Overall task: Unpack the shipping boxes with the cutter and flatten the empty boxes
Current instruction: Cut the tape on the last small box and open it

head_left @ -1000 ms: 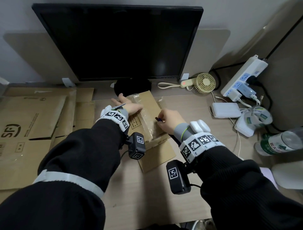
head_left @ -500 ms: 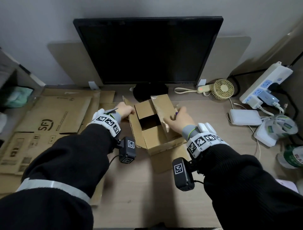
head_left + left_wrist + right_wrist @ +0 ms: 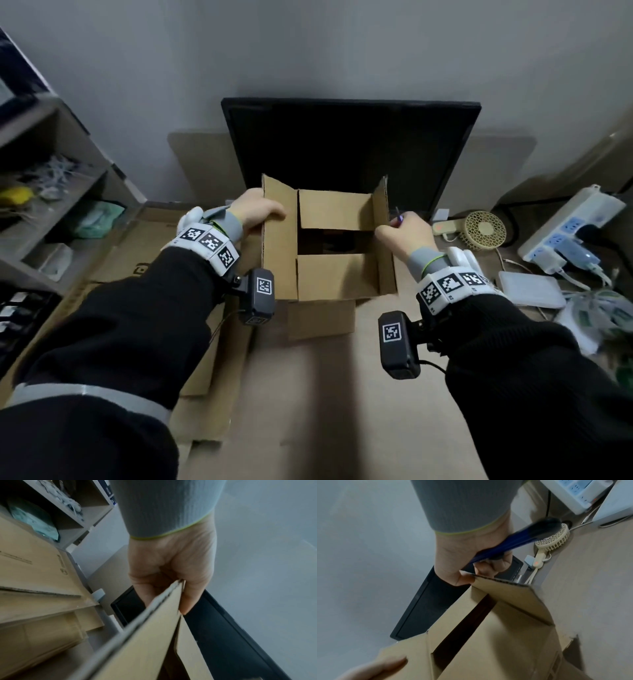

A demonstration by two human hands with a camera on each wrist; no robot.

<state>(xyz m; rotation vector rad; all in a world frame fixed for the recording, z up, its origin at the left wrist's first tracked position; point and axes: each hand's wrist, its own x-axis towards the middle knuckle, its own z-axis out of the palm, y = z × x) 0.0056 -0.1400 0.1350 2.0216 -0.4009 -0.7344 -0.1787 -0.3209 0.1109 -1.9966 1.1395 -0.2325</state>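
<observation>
Now the open cardboard box (image 3: 337,274) sits at the frame's centre, flaps up. At centre left, the left hand (image 3: 255,212) grips its left flap; at centre right, the right hand (image 3: 402,233) pinches the right flap with a blue cutter (image 3: 513,543) clasped in its fingers. Behind stands a dark monitor (image 3: 349,147); flattened cardboard (image 3: 137,246) lies left.

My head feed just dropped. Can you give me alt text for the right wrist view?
The right hand pinches the top edge of the open box's right flap while holding the blue cutter against its palm. The left hand grips the opposite flap at lower left. Behind are a dark monitor, a small fan and a power strip.
</observation>
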